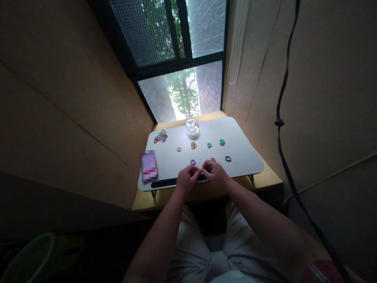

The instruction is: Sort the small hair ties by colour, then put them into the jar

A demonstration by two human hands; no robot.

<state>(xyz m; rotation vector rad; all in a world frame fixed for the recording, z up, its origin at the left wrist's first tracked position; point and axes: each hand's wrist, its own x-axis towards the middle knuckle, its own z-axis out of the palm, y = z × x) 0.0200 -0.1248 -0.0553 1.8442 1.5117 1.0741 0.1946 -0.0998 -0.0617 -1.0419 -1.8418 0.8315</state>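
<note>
My left hand (187, 177) and my right hand (215, 171) meet over the front edge of a small white folding table (247, 157). Fingertips of both are pinched together around something tiny, too small to make out. Just beyond them lie a purple band (193, 162) and a pink-red band (213, 159), the latter partly hidden by my right hand. Farther back are a pink ring (179, 149), a yellow bunch of bands (193, 145), a light blue one (209, 145) and a green one (222, 142). A dark band (228, 159) sits to the right.
A pile of mixed coloured bands (160, 136) lies at the back left. Clear plastic containers (192, 131) stand at the back, near the window (182, 90). A purple phone-sized item (149, 166), blurred, lies at the left edge. A black cord (284, 145) hangs on the right.
</note>
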